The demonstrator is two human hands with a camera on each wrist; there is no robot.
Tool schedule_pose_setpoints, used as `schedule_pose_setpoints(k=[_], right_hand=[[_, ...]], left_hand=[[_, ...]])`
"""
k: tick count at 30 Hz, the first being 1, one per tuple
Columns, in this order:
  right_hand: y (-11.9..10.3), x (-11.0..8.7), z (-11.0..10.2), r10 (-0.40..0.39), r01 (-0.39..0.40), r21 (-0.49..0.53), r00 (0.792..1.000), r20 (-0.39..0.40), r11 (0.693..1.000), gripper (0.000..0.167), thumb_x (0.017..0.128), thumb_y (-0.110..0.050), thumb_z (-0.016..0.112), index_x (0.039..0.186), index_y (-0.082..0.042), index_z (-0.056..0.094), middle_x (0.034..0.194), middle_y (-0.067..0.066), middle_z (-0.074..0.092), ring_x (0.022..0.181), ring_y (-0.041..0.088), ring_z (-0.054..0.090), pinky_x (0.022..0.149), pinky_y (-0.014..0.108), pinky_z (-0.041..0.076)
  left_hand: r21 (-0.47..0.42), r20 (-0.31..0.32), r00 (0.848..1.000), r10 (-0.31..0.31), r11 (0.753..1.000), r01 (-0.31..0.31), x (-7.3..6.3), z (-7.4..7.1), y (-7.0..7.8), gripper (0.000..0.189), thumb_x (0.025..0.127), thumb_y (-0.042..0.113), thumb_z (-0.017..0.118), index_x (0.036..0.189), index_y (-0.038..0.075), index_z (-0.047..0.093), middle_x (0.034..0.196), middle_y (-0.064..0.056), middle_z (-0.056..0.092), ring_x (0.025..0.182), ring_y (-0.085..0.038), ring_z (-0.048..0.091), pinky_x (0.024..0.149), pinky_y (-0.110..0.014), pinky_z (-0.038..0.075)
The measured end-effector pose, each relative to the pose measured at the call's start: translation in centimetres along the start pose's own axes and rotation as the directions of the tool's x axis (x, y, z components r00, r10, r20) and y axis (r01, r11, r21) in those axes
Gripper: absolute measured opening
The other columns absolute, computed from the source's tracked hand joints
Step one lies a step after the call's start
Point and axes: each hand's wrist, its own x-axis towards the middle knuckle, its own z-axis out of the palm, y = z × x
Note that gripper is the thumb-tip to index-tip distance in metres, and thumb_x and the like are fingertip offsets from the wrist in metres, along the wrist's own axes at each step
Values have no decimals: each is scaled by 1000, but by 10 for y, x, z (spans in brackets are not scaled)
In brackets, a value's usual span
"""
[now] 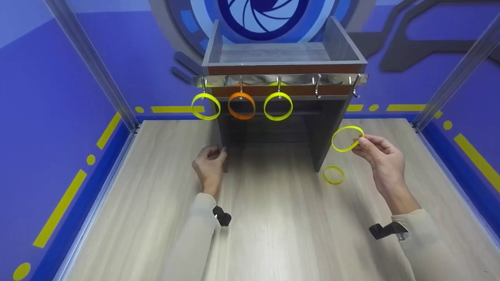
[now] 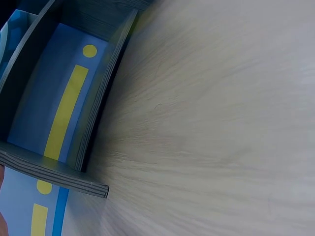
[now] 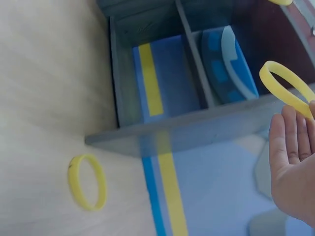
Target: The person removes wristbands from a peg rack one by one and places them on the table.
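Note:
My right hand [image 1: 384, 162] pinches a thin yellow ring [image 1: 333, 143] between thumb and fingertips, raised to the right of a grey wooden shelf unit [image 1: 332, 134]. In the right wrist view the same ring [image 3: 276, 87] stands out past the fingers. A second yellow ring [image 1: 325, 180] lies on the table by the unit's right foot. My left hand [image 1: 210, 166] is loosely curled at the outer side of the left panel, thumb right at its front edge. Two yellow rings [image 1: 291, 105] and an orange ring [image 1: 254, 106] hang from the hook rail [image 1: 259, 80].
Two bare metal hooks [image 1: 318, 86] project at the rail's right end. The unit stands on a pale wood table [image 1: 269, 218] near the blue back wall [image 1: 117, 50]. Metal posts [image 1: 93, 62] and blue side walls [image 1: 39, 136] bound the space.

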Motion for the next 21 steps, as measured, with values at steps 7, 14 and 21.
schedule_pose_setpoints(k=[7,14,21], right_hand=[[8,-2,-24,51,-49,61,998,-34,997,20,96,1,76,111,11,70,103,17,77,92,25,76,92,37,61],[18,-2,-46,109,-103,73,991,-83,992,14,95,1,77,107,7,71,100,15,78,90,23,77,91,36,60],[31,-1,-66,175,-164,92,977,-121,982,12,95,1,77,104,6,72,98,15,78,87,22,78,89,35,61]], left_hand=[[5,11,1000,8,1000,-8,0,-2,0,12,80,2,88,86,-1,77,85,-12,77,74,-28,77,66,-17,59],[8,20,999,36,999,-36,-1,-2,-1,11,82,1,86,86,-1,77,85,-11,77,74,-27,77,66,-17,59],[-10,14,1000,22,1000,-22,-1,-1,1,11,81,1,86,85,-1,77,85,-12,78,74,-28,77,66,-19,60]])
